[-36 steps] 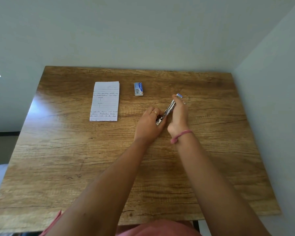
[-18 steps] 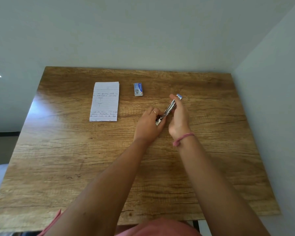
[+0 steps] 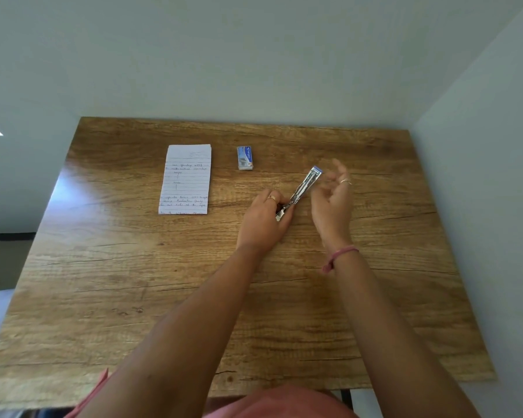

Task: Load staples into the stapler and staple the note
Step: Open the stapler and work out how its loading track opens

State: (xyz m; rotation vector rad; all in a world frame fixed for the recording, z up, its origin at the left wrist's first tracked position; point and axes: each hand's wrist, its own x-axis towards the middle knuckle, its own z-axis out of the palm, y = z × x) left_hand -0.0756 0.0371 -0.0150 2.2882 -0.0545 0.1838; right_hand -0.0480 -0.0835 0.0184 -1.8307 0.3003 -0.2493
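The wooden table (image 3: 133,297) is big and flat, and it holds everything. On its far side lies the note (image 3: 186,179), a lined paper with writing. Paper is thin and floppy, so it looks best to pinch it at an edge and slide it into place.

The left hand (image 3: 263,224) is curled shut around the near end of the stapler (image 3: 302,190), close to the middle of the table. The right hand (image 3: 334,203) is just beside the stapler's far end. Its fingers (image 3: 341,173) are spread loose and hold nothing.

The stapler is small, shiny metal with a blue tip, and it seems flipped open. It is likely hard, stiff and a bit slippery, so a firm hold on its body seems wise.

The staple box (image 3: 244,157) sits between the note and the stapler. It looks light. The staples inside are probably tiny and snap apart easily, so a gentle pinch on the sides should work.
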